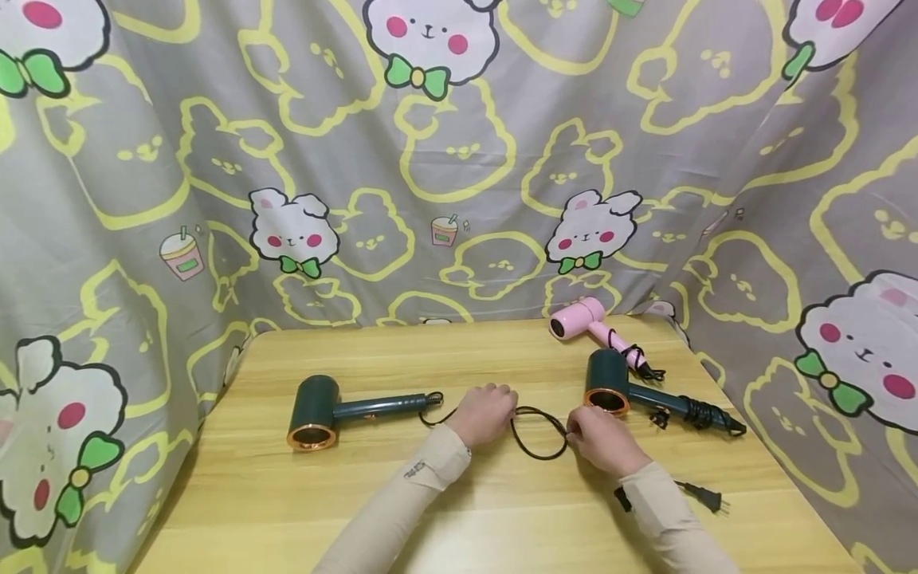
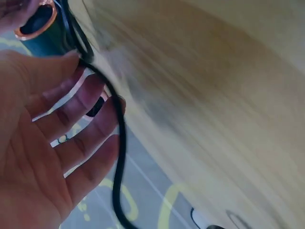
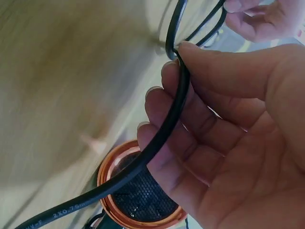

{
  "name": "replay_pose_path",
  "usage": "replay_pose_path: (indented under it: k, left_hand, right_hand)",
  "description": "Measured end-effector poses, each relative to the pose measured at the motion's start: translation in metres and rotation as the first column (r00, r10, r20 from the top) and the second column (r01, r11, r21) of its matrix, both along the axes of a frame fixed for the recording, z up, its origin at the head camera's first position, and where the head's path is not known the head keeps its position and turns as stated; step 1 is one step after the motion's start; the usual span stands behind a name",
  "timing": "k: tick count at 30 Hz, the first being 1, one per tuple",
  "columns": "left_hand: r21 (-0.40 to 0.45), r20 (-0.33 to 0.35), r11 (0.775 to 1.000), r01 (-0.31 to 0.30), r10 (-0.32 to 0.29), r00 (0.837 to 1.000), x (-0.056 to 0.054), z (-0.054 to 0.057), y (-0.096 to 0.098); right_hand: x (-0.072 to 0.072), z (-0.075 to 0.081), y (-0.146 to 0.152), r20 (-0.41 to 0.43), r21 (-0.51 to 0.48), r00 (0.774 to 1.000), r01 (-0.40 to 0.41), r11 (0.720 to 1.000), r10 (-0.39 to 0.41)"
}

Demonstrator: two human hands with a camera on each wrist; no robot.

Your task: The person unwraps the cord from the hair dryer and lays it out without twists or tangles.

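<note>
The left hand (image 1: 488, 413) is pinching the black cord (image 1: 540, 458) between thumb and fingers, and the right hand (image 1: 606, 438) is likewise pinching it, with a loop extending between the hands over the middle of the table (image 1: 502, 542). The cord is running from the handle end of the green-and-copper hair dryer (image 1: 313, 406), which is lying toward the left edge. Toward the right edge, a second green dryer (image 1: 606, 371) with a wrapped cord is lying beyond a two-pin plug (image 1: 708, 500), while a pink dryer (image 1: 577, 319) is occupying the far right corner area.
</note>
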State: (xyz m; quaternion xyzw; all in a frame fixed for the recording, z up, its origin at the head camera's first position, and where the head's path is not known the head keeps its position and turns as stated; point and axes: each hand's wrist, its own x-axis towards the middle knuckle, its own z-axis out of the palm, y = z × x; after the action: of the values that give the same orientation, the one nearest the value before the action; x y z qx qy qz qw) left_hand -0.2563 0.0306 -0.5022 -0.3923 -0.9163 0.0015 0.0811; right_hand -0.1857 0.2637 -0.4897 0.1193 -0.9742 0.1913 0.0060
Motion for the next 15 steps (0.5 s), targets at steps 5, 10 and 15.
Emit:
replay_pose_path:
  k: [5,10,15]
  left_hand:
    - [-0.072,-0.033,0.995,-0.076,0.074,0.997,-0.014,-0.005,-0.005]
    - [-0.168,0.033,0.964,-0.208,0.216,0.976,-0.021,-0.009,-0.018]
    - [-0.224,0.119,0.932,-0.286,0.317,0.941,-0.021,-0.005,-0.032]
  right_hand:
    - [0.007,0.009,0.009,-0.006,-0.07,1.0,-0.029,0.997,0.029]
    - [0.016,0.016,0.026,-0.062,-0.082,0.996,0.052,0.995,-0.058]
    - [0.018,0.018,0.048,-0.069,-0.043,0.984,0.163,0.986,-0.166]
